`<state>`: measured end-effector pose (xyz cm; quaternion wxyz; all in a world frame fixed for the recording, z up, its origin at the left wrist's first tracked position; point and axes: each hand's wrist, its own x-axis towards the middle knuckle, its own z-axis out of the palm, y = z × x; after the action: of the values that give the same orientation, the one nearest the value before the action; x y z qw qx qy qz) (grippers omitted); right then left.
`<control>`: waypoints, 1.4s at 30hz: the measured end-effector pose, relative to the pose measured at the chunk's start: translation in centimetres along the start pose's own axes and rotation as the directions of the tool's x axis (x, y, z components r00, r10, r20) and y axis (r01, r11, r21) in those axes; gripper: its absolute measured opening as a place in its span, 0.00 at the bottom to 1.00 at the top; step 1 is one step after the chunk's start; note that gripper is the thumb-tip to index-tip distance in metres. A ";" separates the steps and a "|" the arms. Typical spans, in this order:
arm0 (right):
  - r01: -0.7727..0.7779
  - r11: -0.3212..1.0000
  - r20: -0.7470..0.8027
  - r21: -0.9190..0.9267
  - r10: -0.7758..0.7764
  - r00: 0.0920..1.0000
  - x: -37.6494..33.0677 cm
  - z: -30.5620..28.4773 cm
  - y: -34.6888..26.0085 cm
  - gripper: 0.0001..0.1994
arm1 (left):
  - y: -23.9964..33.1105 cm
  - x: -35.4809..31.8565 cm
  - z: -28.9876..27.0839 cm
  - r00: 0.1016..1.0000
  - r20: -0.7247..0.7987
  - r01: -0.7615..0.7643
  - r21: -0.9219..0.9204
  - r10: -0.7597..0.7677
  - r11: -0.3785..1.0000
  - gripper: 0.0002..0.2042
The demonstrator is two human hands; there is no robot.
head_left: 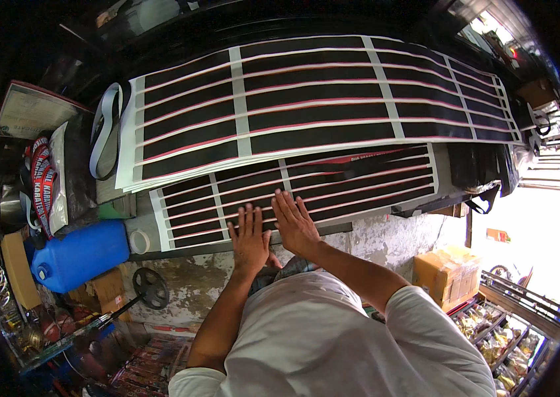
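Observation:
A long white sheet point(372, 184) printed with black bands and thin red and white lines lies along the near edge of the bench. My left hand point(249, 241) rests flat on its near part, fingers stretched out. Close to its right, my right hand point(295, 225) is also laid flat on the sheet, reaching slightly farther in. Neither hand grips anything. Beyond them lies a larger stack of similar striped sheets point(306, 92), its near edge overlapping the far side of the sheet under my hands.
Left of the bench are a blue jerrycan point(88, 255), a roll of tape point(139, 242), a red printed strap point(43, 185) and a looped grey band point(102, 132). A black handwheel point(151, 288) stands below. To the right sits a cardboard box point(448, 274).

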<state>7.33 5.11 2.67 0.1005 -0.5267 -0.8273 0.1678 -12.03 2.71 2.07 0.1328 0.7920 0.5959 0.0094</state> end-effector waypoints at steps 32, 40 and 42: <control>-0.294 0.875 -0.199 0.384 0.390 0.899 -8.4 -2.1 -5.6 0.35 | -34.3 -13.1 -0.6 0.648 -0.303 0.609 -0.346 -0.699 0.714 0.16; -0.617 0.599 0.162 0.511 0.638 0.753 -18.8 1.3 -6.8 0.23 | -26.9 -12.5 -3.6 0.635 -0.464 0.190 -0.682 -0.618 0.707 0.14; -0.592 0.593 0.236 0.546 0.569 0.788 -17.4 -0.6 -6.6 0.27 | -23.1 -12.5 -4.1 0.826 -0.219 0.040 -0.896 -0.519 0.442 0.17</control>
<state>9.41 -13.09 5.92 0.1847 -0.7044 -0.5164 0.4506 -38.08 -2.45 2.73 0.3624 0.4745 0.6484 0.4724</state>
